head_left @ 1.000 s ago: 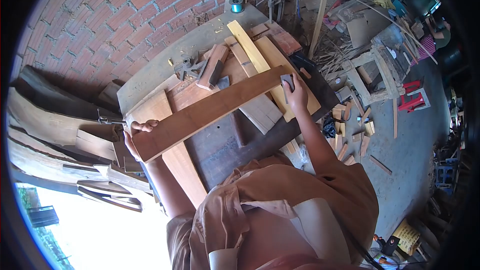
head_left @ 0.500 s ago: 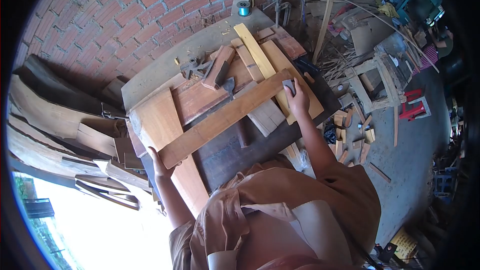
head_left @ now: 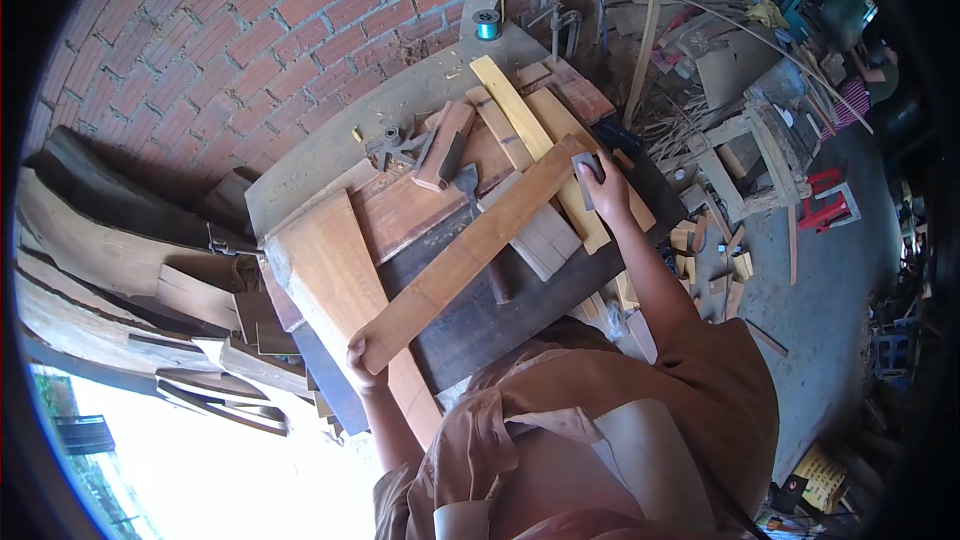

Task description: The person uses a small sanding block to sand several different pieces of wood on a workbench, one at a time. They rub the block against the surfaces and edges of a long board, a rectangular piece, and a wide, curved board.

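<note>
A long flat wooden board (head_left: 470, 248) slants across the bench in front of me. Its near left end is gripped by my left hand (head_left: 367, 365), thumb on top. At the far right end, my right hand (head_left: 608, 192) is closed around a small grey block (head_left: 588, 178), which rests against the board. What the block is made of cannot be made out. Beneath the board lies a tool with a flared metal head (head_left: 466, 179) and a dark handle (head_left: 500, 283), its middle hidden. A wide plank (head_left: 335, 250) lies under the board's left part.
Beyond the board are a yellowish strip (head_left: 515, 105), a wooden block plane-like piece (head_left: 445, 147) and a metal fitting (head_left: 393, 147). A spool (head_left: 487, 24) stands near the brick wall (head_left: 300, 30). Offcuts and a red stool (head_left: 828, 202) are on the floor at right, where another person (head_left: 880, 80) is partly visible.
The board's left end has swung right and slightly down with my left hand, so it slants more steeply. My right hand and the grey block have shifted slightly right.
</note>
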Demonstrator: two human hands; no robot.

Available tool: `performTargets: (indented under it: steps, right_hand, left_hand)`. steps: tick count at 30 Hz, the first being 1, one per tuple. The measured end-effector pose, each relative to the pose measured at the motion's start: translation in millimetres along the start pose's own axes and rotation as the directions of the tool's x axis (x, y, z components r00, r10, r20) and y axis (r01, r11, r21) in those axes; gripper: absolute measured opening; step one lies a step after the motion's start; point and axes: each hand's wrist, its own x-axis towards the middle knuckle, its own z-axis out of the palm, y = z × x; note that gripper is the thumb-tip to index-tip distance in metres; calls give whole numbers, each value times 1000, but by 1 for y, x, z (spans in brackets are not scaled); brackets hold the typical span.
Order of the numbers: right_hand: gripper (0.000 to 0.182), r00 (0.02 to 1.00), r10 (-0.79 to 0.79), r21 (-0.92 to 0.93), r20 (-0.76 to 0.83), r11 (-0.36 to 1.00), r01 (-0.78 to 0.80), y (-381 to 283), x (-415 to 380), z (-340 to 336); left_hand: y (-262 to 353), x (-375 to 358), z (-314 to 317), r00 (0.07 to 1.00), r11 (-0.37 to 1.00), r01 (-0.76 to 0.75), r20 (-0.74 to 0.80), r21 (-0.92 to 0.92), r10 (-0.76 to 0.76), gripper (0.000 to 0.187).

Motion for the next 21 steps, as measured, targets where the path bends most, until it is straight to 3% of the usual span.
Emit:
performTargets:
  steps: [2, 6, 10, 15, 21]
  right_hand:
    - [66, 996, -68, 57, -55, 996, 71, -4, 9, 4]
    - [65, 975, -166, 96, -150, 979, 181, -10, 24, 20]
    - [64, 992, -113, 205, -60, 971, 123, -35, 14, 16]
    - [60, 982, -187, 288, 19, 942, 174, -35, -8, 10]
    - [58, 991, -114, 409, 67, 909, 77, 3, -28, 2]
  left_hand:
    - [-12, -6, -3, 998, 991, 44, 40, -122, -40, 56]
    - [-58, -18, 3, 996, 977, 77, -36, -200, -86, 65]
    - [-92, -39, 31, 980, 918, 200, 53, -343, -193, 70]
    - [-80, -66, 56, 990, 920, 139, 47, -365, -131, 71]
    - [-63, -86, 77, 994, 927, 100, 70, -361, -80, 72]
